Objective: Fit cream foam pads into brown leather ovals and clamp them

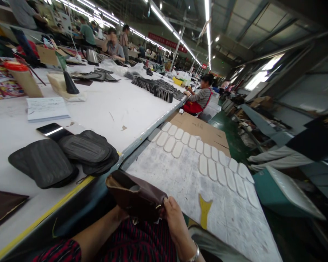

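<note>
A dark brown leather bag (138, 194) is held over my lap, its mouth gaping at the upper left and showing a tan inner side. A small shiny metal piece is on its lower right. My right hand (175, 214) grips the bag's right end, thumb on top, fingers wrapped around the edge. At the lower left my left hand (120, 213) holds the bag from beneath; the bag hides most of its fingers. On the white table to the left lie stacked black padded panels (50, 162), nearest to the bag.
A brown leather piece (4, 207), phone (53, 130), notebook (47, 109) and red-lidded bottle (26, 78) lie or stand on the left table. White oval pieces (177, 149) and a yellow forked piece (205, 211) lie on the right board. A co-worker (200, 96) sits farther along.
</note>
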Demonstrator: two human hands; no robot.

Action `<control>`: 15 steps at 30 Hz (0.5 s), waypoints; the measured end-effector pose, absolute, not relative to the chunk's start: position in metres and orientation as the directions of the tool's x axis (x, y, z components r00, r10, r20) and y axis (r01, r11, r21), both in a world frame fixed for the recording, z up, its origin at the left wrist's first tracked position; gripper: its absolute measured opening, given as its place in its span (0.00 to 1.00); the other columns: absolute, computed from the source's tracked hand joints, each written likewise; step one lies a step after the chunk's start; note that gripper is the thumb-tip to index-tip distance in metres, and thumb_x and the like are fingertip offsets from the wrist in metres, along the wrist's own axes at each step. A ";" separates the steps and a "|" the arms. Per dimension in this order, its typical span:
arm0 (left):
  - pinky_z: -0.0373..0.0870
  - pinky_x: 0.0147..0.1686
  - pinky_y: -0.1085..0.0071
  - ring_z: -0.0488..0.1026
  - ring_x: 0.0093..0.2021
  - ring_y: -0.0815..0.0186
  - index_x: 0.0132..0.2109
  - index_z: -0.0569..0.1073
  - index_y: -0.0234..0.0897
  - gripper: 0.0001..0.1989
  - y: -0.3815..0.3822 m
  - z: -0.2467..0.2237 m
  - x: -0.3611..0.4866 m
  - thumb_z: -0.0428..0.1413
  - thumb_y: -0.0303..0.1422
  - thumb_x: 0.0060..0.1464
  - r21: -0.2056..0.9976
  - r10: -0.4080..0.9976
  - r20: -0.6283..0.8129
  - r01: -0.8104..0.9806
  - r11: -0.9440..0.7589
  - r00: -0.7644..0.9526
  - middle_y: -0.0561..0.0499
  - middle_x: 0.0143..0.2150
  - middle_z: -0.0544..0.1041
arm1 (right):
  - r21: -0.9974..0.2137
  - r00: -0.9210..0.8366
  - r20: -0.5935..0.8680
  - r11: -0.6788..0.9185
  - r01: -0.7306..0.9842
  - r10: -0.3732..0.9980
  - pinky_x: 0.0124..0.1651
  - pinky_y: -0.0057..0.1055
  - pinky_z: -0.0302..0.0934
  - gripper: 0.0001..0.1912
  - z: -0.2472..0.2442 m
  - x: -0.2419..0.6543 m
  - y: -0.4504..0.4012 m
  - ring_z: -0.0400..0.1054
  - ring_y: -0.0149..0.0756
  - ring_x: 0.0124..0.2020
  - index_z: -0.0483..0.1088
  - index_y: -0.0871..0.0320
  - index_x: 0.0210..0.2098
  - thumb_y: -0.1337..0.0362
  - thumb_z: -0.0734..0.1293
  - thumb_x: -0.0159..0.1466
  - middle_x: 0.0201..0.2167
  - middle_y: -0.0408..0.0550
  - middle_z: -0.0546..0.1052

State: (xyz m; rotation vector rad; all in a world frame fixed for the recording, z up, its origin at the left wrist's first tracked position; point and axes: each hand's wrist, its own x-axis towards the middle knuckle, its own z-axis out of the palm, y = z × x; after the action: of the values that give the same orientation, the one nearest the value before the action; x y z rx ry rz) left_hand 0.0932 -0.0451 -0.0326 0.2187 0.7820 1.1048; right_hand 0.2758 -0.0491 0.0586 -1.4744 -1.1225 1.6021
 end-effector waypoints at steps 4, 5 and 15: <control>0.65 0.49 0.59 0.75 0.41 0.55 0.29 0.75 0.39 0.06 -0.062 -0.043 0.091 0.59 0.36 0.43 0.516 0.867 -0.467 -0.744 0.425 0.171 0.51 0.29 0.80 | -0.914 -0.058 -0.395 -0.398 -0.080 0.917 0.29 0.27 0.57 0.14 0.059 0.280 -0.057 0.61 0.30 0.26 0.58 0.56 0.26 0.52 0.62 0.58 0.23 0.40 0.65; 0.65 0.49 0.60 0.75 0.41 0.56 0.30 0.75 0.39 0.08 -0.058 -0.040 0.080 0.58 0.38 0.44 0.518 0.871 -0.466 -0.749 0.413 0.158 0.50 0.30 0.80 | -0.897 -0.048 -0.410 -0.412 -0.158 0.911 0.30 0.27 0.58 0.14 0.059 0.282 -0.059 0.62 0.31 0.27 0.58 0.55 0.27 0.52 0.63 0.57 0.25 0.40 0.67; 0.70 0.39 0.65 0.76 0.36 0.58 0.44 0.73 0.36 0.21 -0.036 0.057 0.018 0.60 0.25 0.38 0.737 0.851 -0.462 -0.426 0.525 0.248 0.48 0.37 0.79 | -0.820 -0.026 -0.552 -0.548 -0.168 0.834 0.27 0.32 0.61 0.13 0.012 0.300 -0.071 0.66 0.36 0.23 0.62 0.57 0.25 0.54 0.58 0.56 0.21 0.45 0.70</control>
State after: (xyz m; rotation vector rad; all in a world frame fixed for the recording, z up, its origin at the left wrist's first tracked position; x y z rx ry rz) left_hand 0.0182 -0.0361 0.0566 0.5244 0.9661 0.9261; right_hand 0.3000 -0.0714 0.0121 -1.4926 -0.7265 1.6777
